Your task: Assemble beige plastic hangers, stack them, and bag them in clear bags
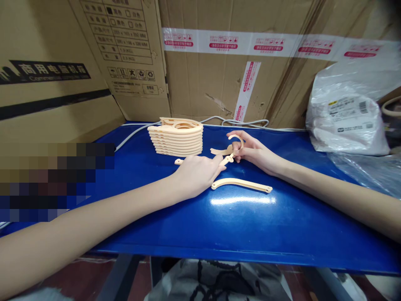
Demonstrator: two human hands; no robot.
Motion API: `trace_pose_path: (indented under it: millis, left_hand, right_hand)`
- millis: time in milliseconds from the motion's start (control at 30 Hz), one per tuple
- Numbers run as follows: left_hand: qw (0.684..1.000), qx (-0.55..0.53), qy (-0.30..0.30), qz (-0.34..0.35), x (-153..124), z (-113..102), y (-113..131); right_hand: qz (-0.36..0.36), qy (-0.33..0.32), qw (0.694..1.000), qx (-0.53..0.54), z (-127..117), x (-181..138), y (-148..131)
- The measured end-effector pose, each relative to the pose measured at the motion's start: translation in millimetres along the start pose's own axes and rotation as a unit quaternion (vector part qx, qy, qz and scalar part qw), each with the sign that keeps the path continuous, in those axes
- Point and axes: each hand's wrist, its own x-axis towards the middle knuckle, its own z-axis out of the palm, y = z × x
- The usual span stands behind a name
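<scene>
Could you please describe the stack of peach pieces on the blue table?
The stack is a neat pile of roughly eight flat, curved, peach-coloured pieces that look like smooth plastic. It lies level on the blue table, near its back edge, before cardboard boxes. Its top piece shows open cut-outs. The left hand rests close in front.

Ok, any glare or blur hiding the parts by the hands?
Head view: white glare on the table, below the loose hanger arm, not on it; left hand, right hand, its hook and the stack read sharp; a pixelated block masks the left side; the top right corner is smeared.
</scene>
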Motion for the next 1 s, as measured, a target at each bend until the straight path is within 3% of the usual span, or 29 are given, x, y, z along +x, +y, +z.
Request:
trace_pose_path:
  millis: [300,500,600,667,733,833,900,1000]
  left_hand:
    - [0.999,-0.032,-0.026,-0.012,-1.4,-6.5,-2.2]
    - [0.975,-0.22,0.012,-0.026,-1.9,-8.4,-7.8]
    - [0.928,-0.371,0.007,-0.029,-0.1,-7.4,-9.6]
    - [0.876,-0.48,-0.017,-0.048,2.1,-6.9,-10.2]
    - [0.815,-0.572,-0.045,-0.083,4.4,-6.3,-11.0]
    - [0.74,-0.659,-0.067,-0.117,6.4,-5.1,-12.9]
    - [0.711,-0.689,-0.076,-0.119,6.8,-4.7,-14.3]
    - [0.698,-0.696,-0.075,-0.151,7.1,-6.3,-15.2]
  right_hand:
    - [-0.042,-0.03,0.997,-0.063,0.2,-2.4,-0.7]
    - [-0.052,-0.08,0.992,-0.083,6.8,-5.0,-7.9]
    - [-0.017,-0.086,0.992,-0.096,5.7,-3.8,-11.6]
    - [0.014,-0.107,0.983,-0.147,1.7,-3.0,-15.6]
    - [0.03,-0.146,0.957,-0.247,-2.7,-3.4,-21.6]
    - [0.018,-0.207,0.89,-0.407,-4.5,-7.0,-31.5]
    - [0.004,-0.232,0.853,-0.467,-1.7,-10.2,-36.9]
    - [-0.001,-0.255,0.83,-0.496,4.2,-13.6,-42.9]
